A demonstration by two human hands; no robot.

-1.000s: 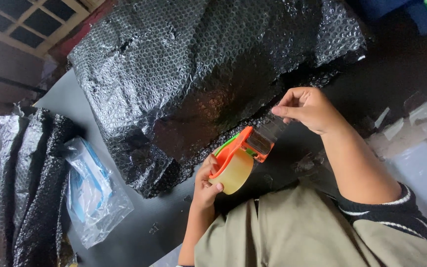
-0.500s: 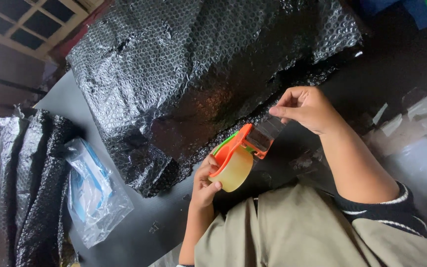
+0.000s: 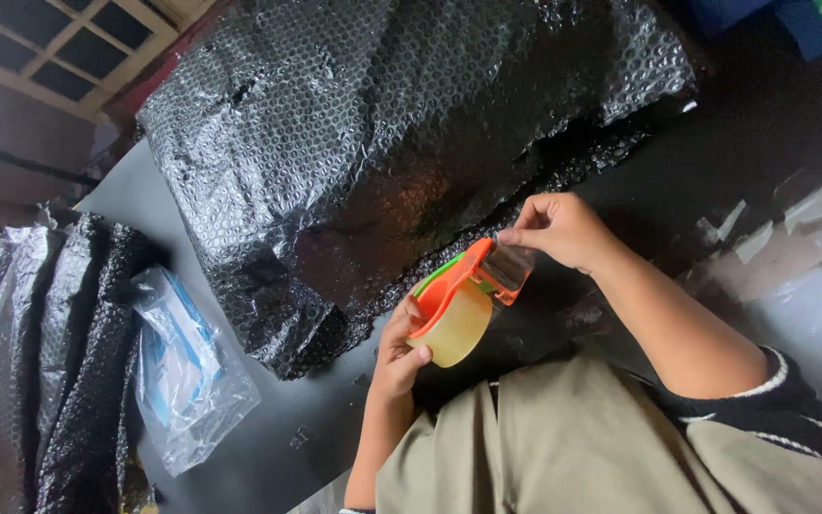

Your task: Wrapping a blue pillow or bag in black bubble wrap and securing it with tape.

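**Tape gun held over the wrapped bundle**

The left hand (image 3: 397, 357) is closed around the orange tape dispenser (image 3: 459, 305), holding it above the near edge of the dark surface (image 3: 268, 447). The right hand (image 3: 558, 228) pinches the clear tape end (image 3: 509, 262) at the dispenser's mouth. Just beyond lies a big bundle in black bubble wrap (image 3: 382, 143); a clear plastic bag (image 3: 183, 381) sits toward the left edge

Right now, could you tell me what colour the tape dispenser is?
The tape dispenser is orange with a green edge, seen best in the head view.
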